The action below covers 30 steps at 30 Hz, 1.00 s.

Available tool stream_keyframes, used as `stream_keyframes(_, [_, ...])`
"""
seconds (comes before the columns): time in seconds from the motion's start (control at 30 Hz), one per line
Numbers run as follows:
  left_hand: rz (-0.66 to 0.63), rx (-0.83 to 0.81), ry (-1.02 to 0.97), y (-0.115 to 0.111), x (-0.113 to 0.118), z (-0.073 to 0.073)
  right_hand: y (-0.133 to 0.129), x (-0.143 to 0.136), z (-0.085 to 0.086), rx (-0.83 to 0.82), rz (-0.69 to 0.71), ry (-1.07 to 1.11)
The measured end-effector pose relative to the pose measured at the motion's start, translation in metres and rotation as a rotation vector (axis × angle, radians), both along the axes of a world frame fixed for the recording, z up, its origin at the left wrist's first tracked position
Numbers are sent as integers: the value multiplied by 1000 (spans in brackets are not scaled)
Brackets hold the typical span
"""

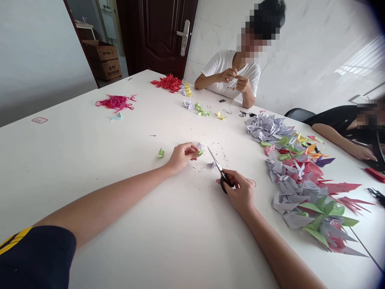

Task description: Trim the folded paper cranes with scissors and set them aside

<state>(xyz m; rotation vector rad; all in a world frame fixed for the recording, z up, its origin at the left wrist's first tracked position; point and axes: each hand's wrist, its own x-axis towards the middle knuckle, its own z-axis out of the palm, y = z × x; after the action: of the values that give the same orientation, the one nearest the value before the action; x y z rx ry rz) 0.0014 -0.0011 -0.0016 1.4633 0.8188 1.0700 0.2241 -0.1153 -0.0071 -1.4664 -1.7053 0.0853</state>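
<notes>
Between the fingertips of my left hand [182, 156] is a small green folded paper piece [200, 153]. My right hand [240, 189] grips the black handles of a pair of scissors [223, 173], whose closed-looking blades point up and left toward the left hand. A white folded paper piece [201, 146] lies just behind the left fingertips, and a grey-white one [211, 165] lies by the blades. Left of my left hand stands another green folded piece [161, 153]. Tiny red scraps are scattered around the scissor tips.
A long pile of folded paper cranes [293, 180] runs along the right side. Red pieces [169, 83] and pink looped strings [116, 102] lie farther back on the white table [120, 249]. One person in a white shirt [222, 66] sits across; another's arm [339, 140] rests at right.
</notes>
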Motion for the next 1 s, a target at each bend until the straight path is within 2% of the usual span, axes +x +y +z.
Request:
stream_keyframes(0.4, [14, -34, -27, 1, 1, 0, 0, 1, -1, -95, 76, 14])
stream_keyframes(1.0, [-3, -5, -27, 1, 1, 2, -1, 0, -1, -106, 101, 32])
